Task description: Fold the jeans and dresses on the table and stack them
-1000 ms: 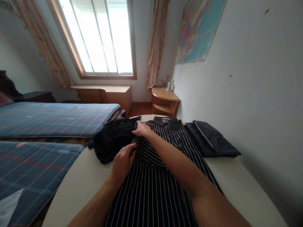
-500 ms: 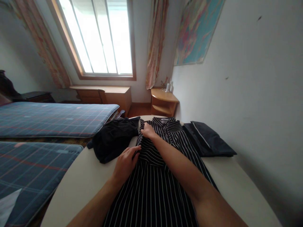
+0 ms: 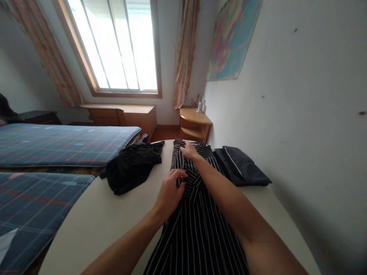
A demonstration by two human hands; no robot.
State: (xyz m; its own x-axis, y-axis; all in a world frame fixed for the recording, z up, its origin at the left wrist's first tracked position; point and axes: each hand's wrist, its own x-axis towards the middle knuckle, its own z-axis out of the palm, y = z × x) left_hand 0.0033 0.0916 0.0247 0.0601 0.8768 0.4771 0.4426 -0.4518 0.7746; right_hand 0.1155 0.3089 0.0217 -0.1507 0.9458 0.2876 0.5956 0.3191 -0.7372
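Observation:
A black shirt dress (image 3: 200, 229) with white stripes lies lengthwise on the pale table (image 3: 114, 221), its collar end away from me. The left side of its upper part is folded inward, and the stripes there run in several directions. Near the shoulder, my right hand (image 3: 189, 149) is closed on the folded fabric. Lower down, at the waist area, my left hand (image 3: 172, 191) has its fingers curled on the same fold, thumb close to them. My right forearm crosses over the dress and covers part of it.
On the table's left lies a crumpled black garment (image 3: 132, 164); on its right, a folded dark garment (image 3: 243, 166). Beds with blue plaid mattresses (image 3: 57, 145) stand to the left. A wall (image 3: 309, 133) runs along the right. Beyond are a corner shelf (image 3: 195, 116) and a desk (image 3: 140, 109).
Both hands have moved right, carrying the left side of the dress inward over its middle. The collar is now mostly covered. The view has shifted slightly.

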